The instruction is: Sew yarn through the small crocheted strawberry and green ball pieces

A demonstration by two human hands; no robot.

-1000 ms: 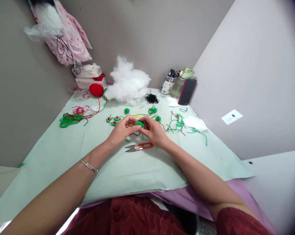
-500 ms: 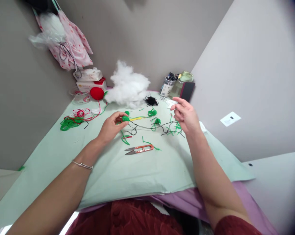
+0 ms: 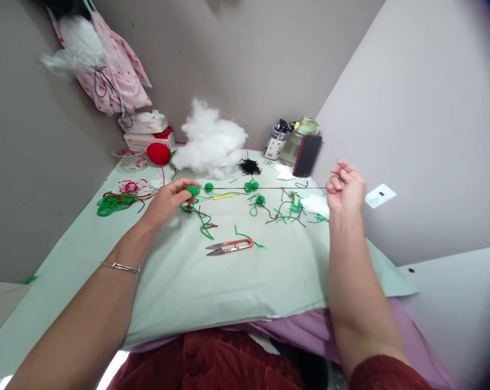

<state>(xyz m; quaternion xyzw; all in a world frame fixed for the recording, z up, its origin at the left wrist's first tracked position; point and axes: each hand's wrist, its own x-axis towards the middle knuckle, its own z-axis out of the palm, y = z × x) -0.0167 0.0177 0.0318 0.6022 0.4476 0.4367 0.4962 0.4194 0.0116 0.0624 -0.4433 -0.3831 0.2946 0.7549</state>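
Between its fingertips my left hand pinches a small green ball of yarn. A dark thread runs straight and taut from that ball across to my right hand, whose fingers are closed on it. Whether a needle sits in those fingers is too small to tell. Below the thread lies a yellow crochet hook. Another green ball rests just right of my left hand. Orange thread snips lie nearer to me on the pale green cloth.
White stuffing is heaped at the back, with a tangle of black yarn beside it. A red yarn ball and green yarn lie left. A phone leans by a bottle. Yarn scraps are scattered right.
My right hand has moved right, drawing the dark thread from slack to taut. My left hand has shifted a little left with the green ball.
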